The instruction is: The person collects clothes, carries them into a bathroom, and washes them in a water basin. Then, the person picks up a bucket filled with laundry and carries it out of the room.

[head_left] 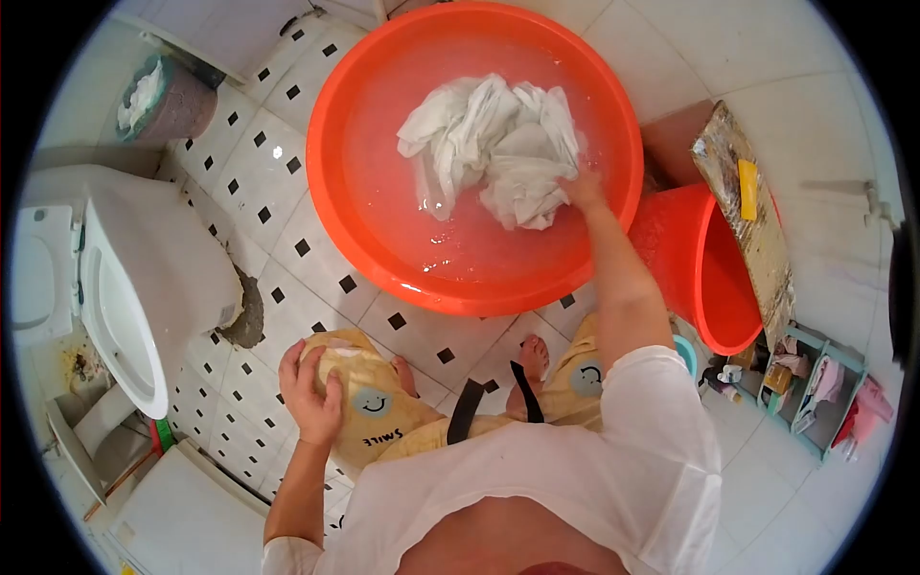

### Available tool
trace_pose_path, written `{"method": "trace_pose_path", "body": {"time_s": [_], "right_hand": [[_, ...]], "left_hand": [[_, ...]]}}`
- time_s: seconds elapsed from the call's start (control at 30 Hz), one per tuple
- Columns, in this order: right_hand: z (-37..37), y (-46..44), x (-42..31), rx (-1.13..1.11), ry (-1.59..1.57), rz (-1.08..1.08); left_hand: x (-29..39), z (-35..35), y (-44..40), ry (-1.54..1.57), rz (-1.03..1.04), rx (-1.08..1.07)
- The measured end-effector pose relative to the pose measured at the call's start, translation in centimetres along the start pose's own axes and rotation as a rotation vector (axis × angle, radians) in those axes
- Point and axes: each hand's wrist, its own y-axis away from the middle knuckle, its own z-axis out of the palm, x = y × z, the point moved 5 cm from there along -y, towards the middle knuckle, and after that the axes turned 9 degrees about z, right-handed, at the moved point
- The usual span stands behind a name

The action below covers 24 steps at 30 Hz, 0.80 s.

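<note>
A large round orange basin (335, 230) holds cloudy water. White wet cloth (479, 134) lies bunched in it, partly under the surface. My right hand (584, 190) is at the right edge of the cloth, touching it; its fingers are blurred and partly hidden in the water and cloth. On the knee of my yellow trousers (407, 422) rests my left hand (310, 393), with its fingers apart and nothing in them.
A red-orange bucket (714, 278) stands right of the basin beside a worn board (743, 211). A toilet (120, 297) and a waste bin (177, 105) are at the left. A small shelf (810, 393) with cloths stands at the right.
</note>
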Motion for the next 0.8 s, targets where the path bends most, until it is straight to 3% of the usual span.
{"method": "trace_pose_path", "body": {"time_s": [0.13, 0.27, 0.37, 0.47, 0.57, 0.67, 0.77, 0.8], "right_hand": [[0.2, 7.7, -6.1, -0.212, 0.219, 0.061], [4.1, 8.9, -7.2, -0.345, 0.158, -0.09], [4.8, 9.3, -7.1, -0.348, 0.006, -0.062], [4.3, 11.5, -6.8, -0.121, -0.187, -0.178], [5.4, 17.0, -9.3, -0.014, 0.355, -0.322], [9.6, 19.0, -9.0, -0.241, 0.282, -0.216], [8.9, 19.0, -10.2, -0.589, 0.214, -0.515], [6.6, 18.6, -11.1, -0.612, 0.273, -0.507]], "left_hand": [[0.1, 0.0, 0.0, 0.002, -0.005, -0.009], [0.1, 0.1, -0.1, -0.008, -0.01, -0.019], [0.2, 0.1, -0.1, -0.011, -0.009, -0.01], [0.4, 0.0, -0.2, -0.023, -0.006, -0.038], [0.5, 0.1, -0.4, -0.009, 0.005, -0.034], [0.6, 0.0, -0.6, -0.013, 0.026, -0.02], [0.8, -0.1, -0.7, -0.024, 0.038, -0.014], [0.9, -0.2, -0.7, -0.025, 0.038, -0.011]]}}
